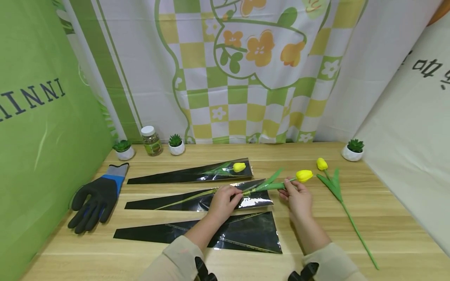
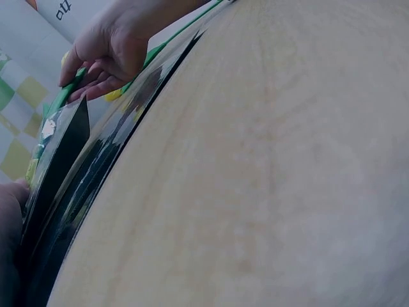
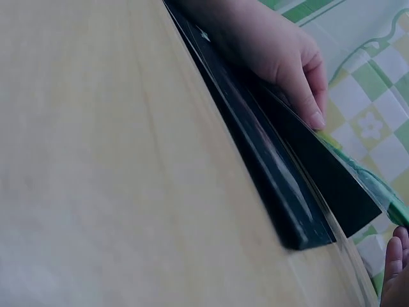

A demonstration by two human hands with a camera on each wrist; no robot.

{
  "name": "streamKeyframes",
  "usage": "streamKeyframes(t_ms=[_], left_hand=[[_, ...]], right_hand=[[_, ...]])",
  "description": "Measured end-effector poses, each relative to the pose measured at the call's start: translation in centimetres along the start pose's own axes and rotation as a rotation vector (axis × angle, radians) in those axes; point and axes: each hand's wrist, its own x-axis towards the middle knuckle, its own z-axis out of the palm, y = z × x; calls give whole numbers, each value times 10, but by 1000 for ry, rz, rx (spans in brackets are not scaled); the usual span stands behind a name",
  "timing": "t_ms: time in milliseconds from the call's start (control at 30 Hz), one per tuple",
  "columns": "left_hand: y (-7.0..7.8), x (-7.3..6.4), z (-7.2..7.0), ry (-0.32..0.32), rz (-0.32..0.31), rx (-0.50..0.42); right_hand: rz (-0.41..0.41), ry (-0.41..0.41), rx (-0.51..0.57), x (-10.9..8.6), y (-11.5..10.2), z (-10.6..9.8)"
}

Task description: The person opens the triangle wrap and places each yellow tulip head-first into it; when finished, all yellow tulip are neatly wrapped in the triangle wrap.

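My left hand (image 1: 223,203) pinches the edge of the middle black flower sleeve (image 1: 190,201), which has a clear front and a gold line. In the right wrist view its thumb and fingertips meet at the sleeve's raised edge. With its fingers curled, my right hand (image 1: 299,199) holds a yellow artificial tulip (image 1: 304,175) by the green leaf and stem below the bloom. The tulip's lower stem reaches the sleeve by my left fingertips; how far it goes inside, I cannot tell. Another sleeve (image 1: 179,174) behind holds a tulip. A flat black sleeve (image 1: 246,236) lies in front.
A loose yellow tulip (image 1: 341,191) lies on the right of the wooden table. On the left rests a black and blue work glove (image 1: 98,195). A lidded jar (image 1: 152,142) and small potted succulents (image 1: 176,146) line the back, before a checked curtain (image 1: 228,97).
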Motion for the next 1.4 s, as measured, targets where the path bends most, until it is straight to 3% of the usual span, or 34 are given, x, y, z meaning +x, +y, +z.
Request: streamKeyframes(t_ms=[367,600,733,1000,1300,1400], left_hand=[[-1,1,2,25,23,7],[1,0,1,14,2,3],[1,0,0,-4,-19,-7],[0,0,1,-3,-7,2],[0,0,1,3,0,-12],[0,1,1,6,8,-9]], right_hand=[[92,-59,34,-6,0,5],[139,-86,71,-6,-6,-1],[113,-82,54,-4,-7,-5],[-17,-23,32,4,-10,-15],[-4,-39,55,7,-17,-30],[-14,-45,13,9,-19,-35]])
